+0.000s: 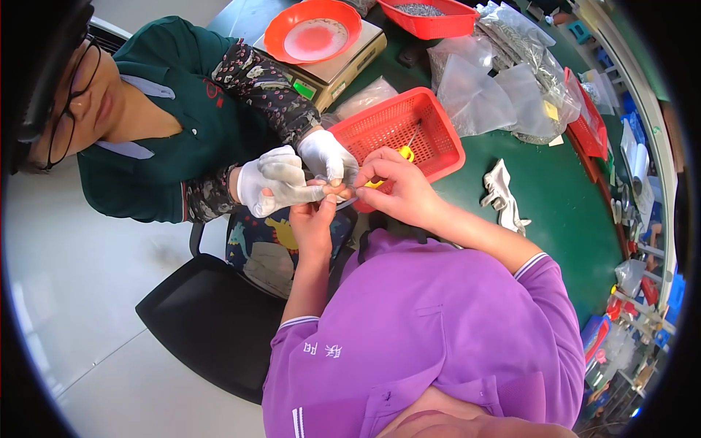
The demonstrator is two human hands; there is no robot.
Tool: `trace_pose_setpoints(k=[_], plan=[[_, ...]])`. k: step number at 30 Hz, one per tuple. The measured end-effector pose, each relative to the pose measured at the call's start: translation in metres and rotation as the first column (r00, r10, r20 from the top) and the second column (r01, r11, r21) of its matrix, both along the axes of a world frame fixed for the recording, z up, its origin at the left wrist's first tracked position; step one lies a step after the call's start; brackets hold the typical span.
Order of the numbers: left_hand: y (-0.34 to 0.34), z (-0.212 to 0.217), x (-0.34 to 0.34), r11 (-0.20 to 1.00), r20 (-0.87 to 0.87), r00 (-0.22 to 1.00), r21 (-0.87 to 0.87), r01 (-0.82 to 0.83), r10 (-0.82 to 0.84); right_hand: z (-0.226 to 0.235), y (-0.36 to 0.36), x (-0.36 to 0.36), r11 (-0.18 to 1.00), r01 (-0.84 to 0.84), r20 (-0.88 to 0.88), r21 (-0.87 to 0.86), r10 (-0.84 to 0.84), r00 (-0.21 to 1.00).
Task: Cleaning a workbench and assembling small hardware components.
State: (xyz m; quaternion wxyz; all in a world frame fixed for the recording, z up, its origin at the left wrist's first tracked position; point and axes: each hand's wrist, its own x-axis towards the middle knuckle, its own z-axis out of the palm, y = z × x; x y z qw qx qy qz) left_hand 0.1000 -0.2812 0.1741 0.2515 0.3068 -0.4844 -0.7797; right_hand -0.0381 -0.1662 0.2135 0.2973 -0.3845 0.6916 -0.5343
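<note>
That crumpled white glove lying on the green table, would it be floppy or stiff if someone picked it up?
Probably floppy: the white glove lies crumpled and folded on the green table, holding no shape. It looks like thin fabric, so likely light. Lying flat, it seems unlikely to roll or tip.

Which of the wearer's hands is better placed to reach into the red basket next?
Right, probably. The right hand sits at the red basket's near rim, pinching a yellow object. The left hand is further from it, by the co-worker's gloved hands, its grip on a small clear piece.
</note>
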Motion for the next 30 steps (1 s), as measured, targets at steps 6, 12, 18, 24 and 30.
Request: trace_pose_setpoints(k=[6,12,18,24,30], plan=[[0.000,-0.003,-0.002,0.999,-0.030,0.999,-0.016,0.038,-0.038,-0.015,-0.002,-0.001,1.000,-0.007,0.006,-0.005,0.007,1.000],[0.003,-0.004,-0.003,0.999,0.006,1.000,-0.041,0.027,-0.027,-0.018,0.001,0.002,0.998,0.027,0.179,0.052,-0.036,0.983],[0.008,-0.003,-0.005,0.995,0.066,0.998,-0.097,0.001,0.006,-0.029,0.006,0.003,0.999,0.012,0.234,0.045,-0.023,0.972],[0.011,-0.004,-0.004,0.995,0.078,0.997,-0.095,-0.011,0.019,-0.027,0.009,0.006,0.997,0.047,0.277,0.053,-0.060,0.959],[0.010,-0.004,-0.006,0.993,0.063,0.998,-0.108,0.038,-0.031,-0.021,0.011,0.010,0.993,0.112,-0.109,-0.031,-0.114,0.987]])
